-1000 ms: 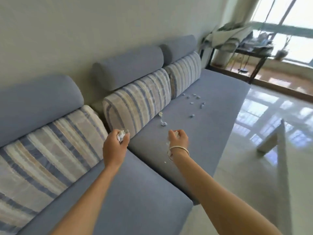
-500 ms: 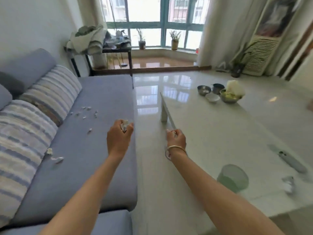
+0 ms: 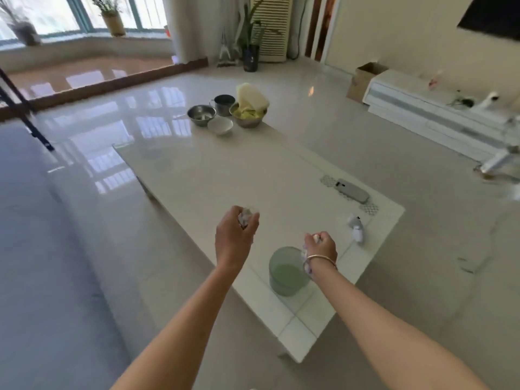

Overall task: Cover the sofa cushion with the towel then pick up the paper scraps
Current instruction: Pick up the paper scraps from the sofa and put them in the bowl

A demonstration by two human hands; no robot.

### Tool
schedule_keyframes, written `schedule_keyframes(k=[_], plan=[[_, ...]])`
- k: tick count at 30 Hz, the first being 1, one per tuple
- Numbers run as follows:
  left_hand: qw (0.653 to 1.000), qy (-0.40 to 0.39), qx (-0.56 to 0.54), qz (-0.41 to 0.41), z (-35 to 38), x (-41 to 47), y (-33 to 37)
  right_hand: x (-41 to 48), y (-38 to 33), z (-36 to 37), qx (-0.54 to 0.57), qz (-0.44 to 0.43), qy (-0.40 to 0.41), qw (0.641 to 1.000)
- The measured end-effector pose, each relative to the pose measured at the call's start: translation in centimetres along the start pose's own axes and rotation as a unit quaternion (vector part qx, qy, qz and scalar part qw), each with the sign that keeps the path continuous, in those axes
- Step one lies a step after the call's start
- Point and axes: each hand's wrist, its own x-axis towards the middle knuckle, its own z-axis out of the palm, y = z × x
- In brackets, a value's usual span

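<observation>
Now gripping a bunch of paper scraps (image 3: 245, 218) in the left hand (image 3: 235, 239), fingers curled round the white wad, out over the near half of the pale table (image 3: 225, 178). Clutching a second wad (image 3: 316, 237) in the right hand (image 3: 323, 246), closed in a fist, with a bit of paper poking out below by the bracelet (image 3: 323, 258). Holding that fist over the right side of a green cup (image 3: 285, 274) standing near the table's front edge. Facing a phone (image 3: 353, 190) lying on a patterned mat to the right, a small white object (image 3: 356, 230) too blurred to name, metal bowls (image 3: 201, 115) grouped at the far end, and a grey-blue sofa seat (image 3: 25, 235) blurring along the left edge.
</observation>
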Motion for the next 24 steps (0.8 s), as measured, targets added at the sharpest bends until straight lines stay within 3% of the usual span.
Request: schedule_keyframes(k=[4, 12, 21, 24], plan=[[0.997, -0.074, 0.022, 0.002, 3.8, 2.6, -0.5, 3.2, 1.4, -0.3, -0.045, 0.037, 0.043, 0.997], [0.975, -0.209, 0.081, -0.006, 7.8, 7.8, -4.3, 6.4, 4.3, 3.2, -0.032, 0.165, 0.072, 0.983], [0.940, -0.315, 0.129, -0.020, 10.0, 10.4, -9.3, 10.4, 7.2, 6.5, -0.081, 0.263, 0.015, 0.961], [0.926, -0.345, 0.150, -0.039, 10.7, 10.5, -11.3, 11.1, 8.6, 7.2, -0.071, 0.303, -0.063, 0.948]])
